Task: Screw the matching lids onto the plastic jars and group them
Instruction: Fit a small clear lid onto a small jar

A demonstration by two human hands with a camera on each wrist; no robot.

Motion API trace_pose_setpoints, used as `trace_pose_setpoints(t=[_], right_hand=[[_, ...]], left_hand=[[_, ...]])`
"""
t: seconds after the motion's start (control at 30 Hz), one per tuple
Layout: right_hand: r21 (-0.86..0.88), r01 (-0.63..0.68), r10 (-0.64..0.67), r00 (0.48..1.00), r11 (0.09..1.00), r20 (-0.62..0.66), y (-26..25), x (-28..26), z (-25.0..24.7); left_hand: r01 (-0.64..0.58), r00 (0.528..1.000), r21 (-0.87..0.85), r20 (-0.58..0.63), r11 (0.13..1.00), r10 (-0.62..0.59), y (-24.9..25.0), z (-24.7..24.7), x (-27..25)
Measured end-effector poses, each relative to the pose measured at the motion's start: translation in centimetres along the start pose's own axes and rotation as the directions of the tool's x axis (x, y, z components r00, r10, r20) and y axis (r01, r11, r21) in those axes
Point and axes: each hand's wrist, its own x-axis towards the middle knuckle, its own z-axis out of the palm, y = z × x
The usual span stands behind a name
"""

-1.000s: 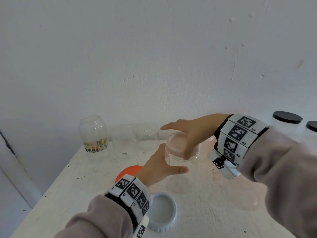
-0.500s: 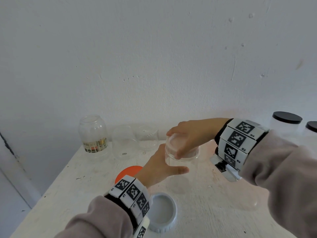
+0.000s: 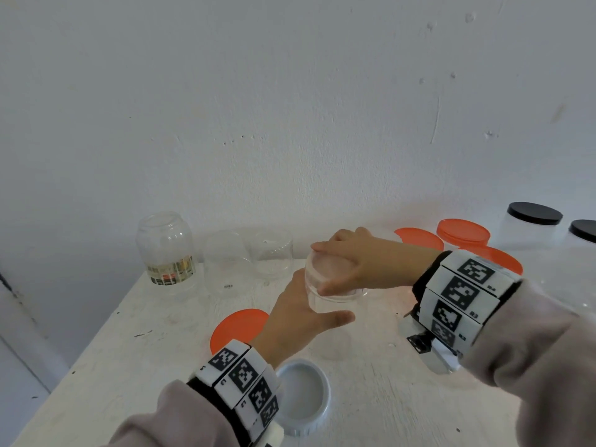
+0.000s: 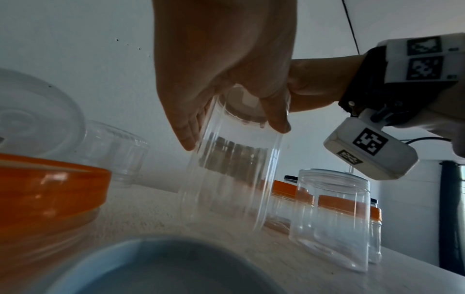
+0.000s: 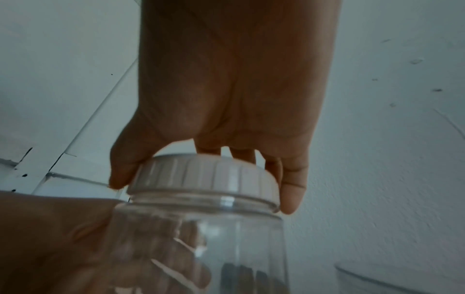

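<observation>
The right hand (image 5: 226,99) grips the ribbed white lid (image 5: 203,177) from above, thumb and fingers curled over its rim. The lid sits on a clear jar (image 5: 226,238). The left hand (image 5: 62,238) holds the jar's side.

The clear plastic jar (image 5: 208,248) looks glossy and smooth under a ribbed, matt whitish plastic lid (image 5: 203,177), the orange lid (image 3: 238,325) shines smoothly, and the white-painted counter (image 3: 403,401) looks rough, scuffed and matt.

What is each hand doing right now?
Left hand: grips the clear jar.
Right hand: grips the white lid on that jar.
</observation>
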Motion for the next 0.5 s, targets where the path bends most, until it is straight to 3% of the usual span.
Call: trace_pose_setpoints(t=[0.2, 0.3, 0.37, 0.5], right_hand=[[0.036, -0.034, 0.038, 0.989, 0.999, -0.141, -0.5, -0.4, 2.1], [0.009, -0.027, 0.028, 0.975, 1.0, -0.219, -1.3, -0.5, 3.0], [0.015, -0.015, 0.018, 0.974, 1.0, -0.228, -1.4, -0.5, 3.0], [0.083, 0.032, -0.018, 0.985, 0.996, -0.172, -1.0, -0.2, 2.4]], left_hand=[[-0.035, 0.991, 0.036, 0.134, 0.999, 0.03, 0.7, -1.5, 0.1], [-0.03, 0.98, 0.203, 0.201, 0.979, -0.011, 0.1, -2.9, 0.0], [-0.009, 0.966, 0.389, 0.241, 0.921, -0.092, -1.1, -4.4, -0.1], [0.189, 0.912, 0.632, 0.171, 0.751, -0.374, -3.8, -7.3, -0.4]])
